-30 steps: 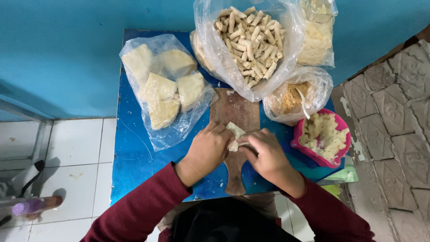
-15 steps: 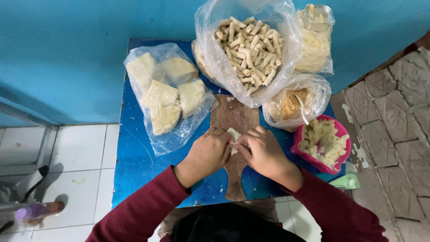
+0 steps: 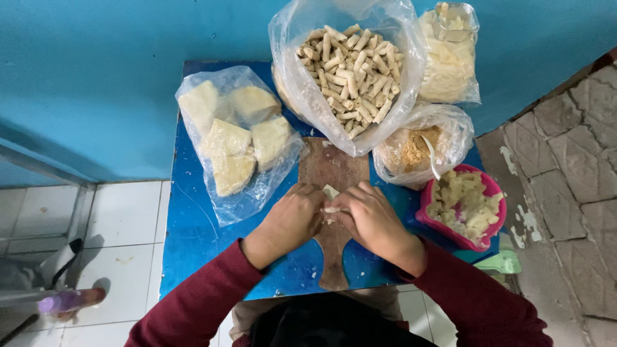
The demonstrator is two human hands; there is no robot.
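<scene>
Pale thin wrapper sheet lay on the brown wooden paddle board, mid-roll, I'd judge; left hand and right hand curled closed, pinching it between fingertips. Next called for a tight, even tuck. Left to right on the blue table: clear bag of folded wrappers, clear bag of finished rolls, pink bowl of filling. Blue wall behind, white tiles below.

Left hand and right hand together (fingers curled).

Both hands seemingly roll a pale wrapper on a wooden board
</scene>
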